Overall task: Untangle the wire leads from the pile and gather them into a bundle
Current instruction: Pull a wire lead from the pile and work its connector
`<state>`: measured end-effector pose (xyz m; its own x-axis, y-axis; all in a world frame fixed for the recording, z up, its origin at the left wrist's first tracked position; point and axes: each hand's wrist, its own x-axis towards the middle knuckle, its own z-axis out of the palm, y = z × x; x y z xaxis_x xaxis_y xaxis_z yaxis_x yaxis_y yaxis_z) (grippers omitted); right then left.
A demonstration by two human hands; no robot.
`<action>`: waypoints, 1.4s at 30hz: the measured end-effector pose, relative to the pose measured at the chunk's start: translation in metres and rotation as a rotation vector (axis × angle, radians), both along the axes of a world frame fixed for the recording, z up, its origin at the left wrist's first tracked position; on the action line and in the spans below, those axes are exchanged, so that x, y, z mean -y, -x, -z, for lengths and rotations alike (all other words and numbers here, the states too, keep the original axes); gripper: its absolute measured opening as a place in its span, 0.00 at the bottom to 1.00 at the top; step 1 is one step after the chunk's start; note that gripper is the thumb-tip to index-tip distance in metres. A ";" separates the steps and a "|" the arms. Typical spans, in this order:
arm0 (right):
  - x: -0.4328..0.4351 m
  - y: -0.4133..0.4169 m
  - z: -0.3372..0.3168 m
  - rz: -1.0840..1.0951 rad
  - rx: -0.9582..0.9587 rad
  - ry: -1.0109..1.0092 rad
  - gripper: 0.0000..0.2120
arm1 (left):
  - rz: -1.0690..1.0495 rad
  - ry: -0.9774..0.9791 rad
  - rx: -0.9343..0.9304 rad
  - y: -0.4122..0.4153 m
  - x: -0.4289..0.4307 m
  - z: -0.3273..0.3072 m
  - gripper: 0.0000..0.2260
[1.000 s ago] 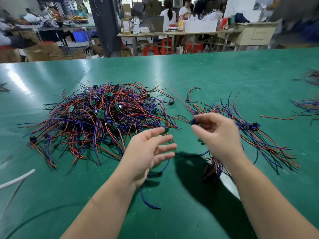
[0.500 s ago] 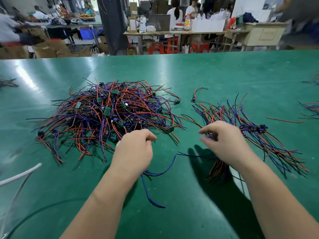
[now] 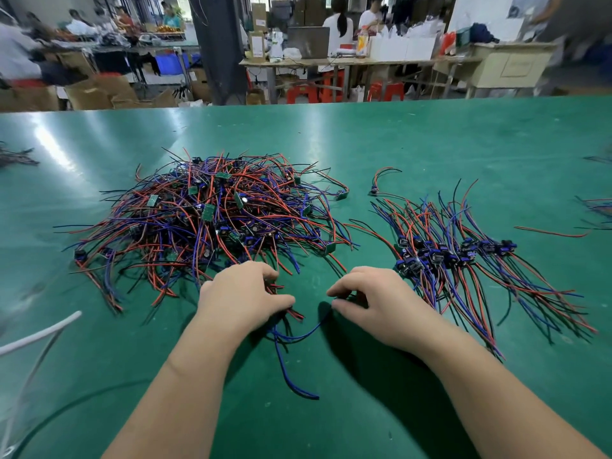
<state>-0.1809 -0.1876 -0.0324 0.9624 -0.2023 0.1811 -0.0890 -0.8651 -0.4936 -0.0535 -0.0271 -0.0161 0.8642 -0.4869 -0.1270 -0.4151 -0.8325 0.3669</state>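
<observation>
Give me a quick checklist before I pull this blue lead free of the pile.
1. Left hand grips the clump at the pile's near edge: ok.
2. Right hand pinches the blue lead: ok.
3. Blue lead clear of the clump: not ok, it runs under the left hand.
4. Bundle lies apart from the pile: ok.
5. Stray red wire gathered into the bundle: not ok, it lies apart.

The pile (image 3: pixel 212 220) mixes red, blue and black wires, dotted with small green boards. The bundle (image 3: pixel 463 260) shows the same three colours, with dark blue and black parts across its middle. One lead (image 3: pixel 288 362) is blue, the table (image 3: pixel 397 144) glossy green, a cable (image 3: pixel 39 329) white.
</observation>
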 end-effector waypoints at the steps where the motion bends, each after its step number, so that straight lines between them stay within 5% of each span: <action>1: 0.000 0.000 0.000 0.005 0.006 -0.010 0.08 | 0.017 0.020 -0.024 0.000 0.000 0.001 0.18; 7: -0.001 -0.002 0.001 0.018 0.039 -0.067 0.06 | 0.042 0.248 -0.072 0.006 0.009 0.006 0.05; 11: 0.003 0.000 0.001 0.063 0.067 -0.109 0.04 | 0.041 0.327 -0.094 0.007 0.010 0.005 0.06; 15: 0.004 0.001 0.000 0.078 0.073 -0.141 0.04 | 0.130 0.250 -0.080 0.003 0.007 0.003 0.18; 22: 0.003 0.001 -0.002 0.088 0.061 -0.212 0.05 | -0.094 0.200 0.314 0.000 0.006 0.008 0.20; 30: 0.002 0.002 -0.004 0.105 0.086 -0.244 0.05 | -0.128 0.128 -0.028 -0.007 0.010 0.016 0.30; 34: 0.002 0.002 -0.005 0.119 0.090 -0.242 0.05 | -0.179 0.396 -0.075 -0.007 0.011 0.009 0.24; 37: 0.003 0.003 -0.006 0.138 0.108 -0.230 0.05 | -0.199 0.591 0.083 -0.002 0.012 0.005 0.13; 42: 0.003 0.002 -0.008 0.186 0.144 -0.273 0.05 | -0.022 1.170 -0.007 0.014 0.018 -0.007 0.08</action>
